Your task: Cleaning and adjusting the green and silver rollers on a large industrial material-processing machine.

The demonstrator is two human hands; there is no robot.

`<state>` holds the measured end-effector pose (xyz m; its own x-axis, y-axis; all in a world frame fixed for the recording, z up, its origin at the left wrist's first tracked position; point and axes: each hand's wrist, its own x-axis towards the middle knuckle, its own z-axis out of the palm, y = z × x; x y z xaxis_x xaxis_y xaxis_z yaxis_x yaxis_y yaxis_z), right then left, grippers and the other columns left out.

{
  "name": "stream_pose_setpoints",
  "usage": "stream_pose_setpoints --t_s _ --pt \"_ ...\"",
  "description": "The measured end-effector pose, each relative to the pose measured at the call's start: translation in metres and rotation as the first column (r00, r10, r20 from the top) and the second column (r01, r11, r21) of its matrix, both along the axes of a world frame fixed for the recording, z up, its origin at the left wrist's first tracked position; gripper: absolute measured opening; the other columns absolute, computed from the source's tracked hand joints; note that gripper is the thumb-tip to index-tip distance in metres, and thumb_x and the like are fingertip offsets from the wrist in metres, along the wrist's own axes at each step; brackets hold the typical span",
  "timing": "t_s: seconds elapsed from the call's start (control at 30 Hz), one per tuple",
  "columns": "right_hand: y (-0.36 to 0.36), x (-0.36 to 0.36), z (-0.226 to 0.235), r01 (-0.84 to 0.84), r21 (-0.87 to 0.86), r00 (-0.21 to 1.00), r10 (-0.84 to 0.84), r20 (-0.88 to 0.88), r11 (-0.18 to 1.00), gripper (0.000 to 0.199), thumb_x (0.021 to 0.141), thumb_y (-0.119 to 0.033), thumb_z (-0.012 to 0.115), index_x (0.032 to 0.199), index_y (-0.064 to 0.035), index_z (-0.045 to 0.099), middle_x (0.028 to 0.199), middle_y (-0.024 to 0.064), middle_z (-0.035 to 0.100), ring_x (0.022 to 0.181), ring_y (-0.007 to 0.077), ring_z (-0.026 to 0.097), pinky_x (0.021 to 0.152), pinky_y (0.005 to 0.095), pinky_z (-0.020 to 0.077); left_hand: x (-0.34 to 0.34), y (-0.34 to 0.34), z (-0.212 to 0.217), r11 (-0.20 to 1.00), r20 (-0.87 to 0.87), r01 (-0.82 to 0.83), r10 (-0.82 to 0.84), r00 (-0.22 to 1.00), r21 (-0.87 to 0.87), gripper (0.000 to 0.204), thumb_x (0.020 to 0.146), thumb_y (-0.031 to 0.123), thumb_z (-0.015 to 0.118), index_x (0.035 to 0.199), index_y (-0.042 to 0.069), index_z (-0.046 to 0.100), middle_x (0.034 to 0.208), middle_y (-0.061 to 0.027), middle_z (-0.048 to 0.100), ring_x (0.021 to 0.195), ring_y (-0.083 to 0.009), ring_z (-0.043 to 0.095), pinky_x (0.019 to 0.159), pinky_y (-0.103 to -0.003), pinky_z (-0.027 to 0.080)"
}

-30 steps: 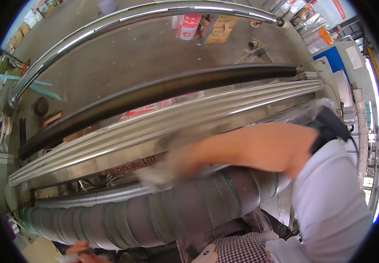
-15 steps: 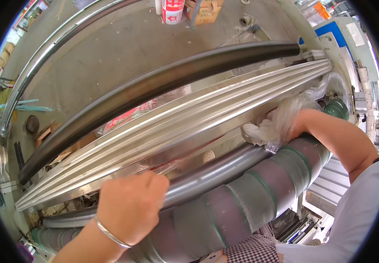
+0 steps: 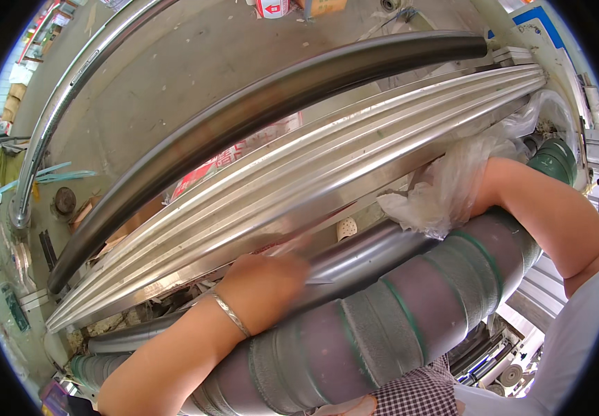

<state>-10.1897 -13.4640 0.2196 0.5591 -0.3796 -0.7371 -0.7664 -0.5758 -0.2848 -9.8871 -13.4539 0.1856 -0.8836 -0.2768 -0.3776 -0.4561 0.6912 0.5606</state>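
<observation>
A crumpled bunch of clear plastic film [image 3: 445,191] hangs at the right, above the smooth grey roller [image 3: 365,260]. My right hand [image 3: 483,187] is closed in that film, its fingers mostly hidden by it. Over the left-middle of the same roller is my left hand [image 3: 264,288], wearing a silver bangle. It looks closed but is smeared by motion. A thin pointed piece shows beside it, too blurred to name. Nearest to me lies a thick roller wrapped in dark grey-green bands [image 3: 375,333], beneath my forearms.
Beyond the grey roller run ridged metal bars [image 3: 299,166], then a dark curved-looking roller [image 3: 264,104]. A shiny metal rail [image 3: 70,97] bends along the far left. Red-and-white packaging [image 3: 251,149] lies below the dark roller, and a red-and-white container [image 3: 271,8] stands on the floor behind.
My left hand has moved rightward and farther from me along the grey roller. My right hand stays in the film. The whole view has shifted slightly.
</observation>
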Motion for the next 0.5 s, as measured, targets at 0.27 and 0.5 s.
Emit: stream_pose_setpoints --t_s 0.27,0.5 --pt "-0.004 -0.004 -0.002 -0.074 0.016 0.977 0.070 0.199 0.997 0.012 0.086 -0.016 0.043 0.095 -0.0089 0.038 0.078 0.0151 0.057 0.070 0.0325 0.062 0.057 0.0443 0.0461 -0.013 0.000 -0.010 0.997 0.021 -0.021 0.023 1.000 -0.075 0.013 0.077 0.014 0.059 0.084 0.005 0.055 0.081 -0.0123 0.061 0.075 -0.0283 0.064 0.062 -0.040 0.051" --pt "-0.006 0.000 0.004 -0.173 0.057 0.980 0.167 0.106 0.983 0.011 0.088 -0.017 0.044 0.091 -0.0080 0.038 0.075 0.0128 0.054 0.066 0.0302 0.060 0.056 0.0426 0.0441 0.002 -0.010 0.002 0.972 0.071 -0.005 -0.012 0.997 0.234 0.013 0.079 0.015 0.058 0.088 0.005 0.056 0.084 -0.0130 0.062 0.078 -0.0327 0.062 0.066 -0.041 0.050"
